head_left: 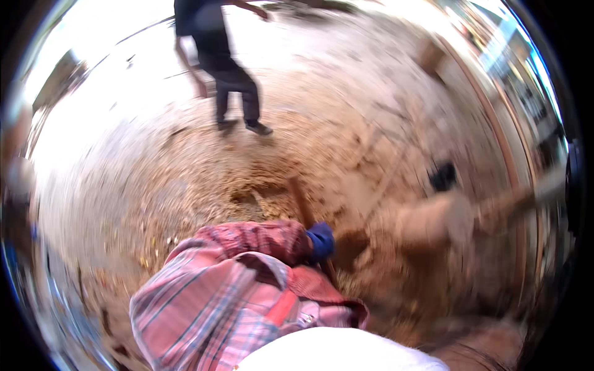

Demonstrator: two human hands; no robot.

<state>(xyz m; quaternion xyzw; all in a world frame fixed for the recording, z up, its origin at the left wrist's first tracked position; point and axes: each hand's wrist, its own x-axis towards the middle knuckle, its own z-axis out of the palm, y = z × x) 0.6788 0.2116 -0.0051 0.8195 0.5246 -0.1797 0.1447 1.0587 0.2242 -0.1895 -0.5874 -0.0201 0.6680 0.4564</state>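
Observation:
My left hand (320, 242), in a blue glove, is closed round a brown wooden handle (301, 202). The handle slants from the ground of wood chips down past my hand toward my body. What kind of tool it belongs to does not show. A pink plaid sleeve (204, 297) with a red patterned lower part covers my left arm, which reaches across in front of me. My right hand is not visible. Loose wood chips (260, 195) lie around the handle's far end.
A thick log (433, 219) lies to the right, blurred, near a small black object (442, 177). Ahead stands a person in dark clothes (232, 77). Farther right are a brown block (430, 57) and long curved-looking rails (486, 117). Motion smears much of the ground.

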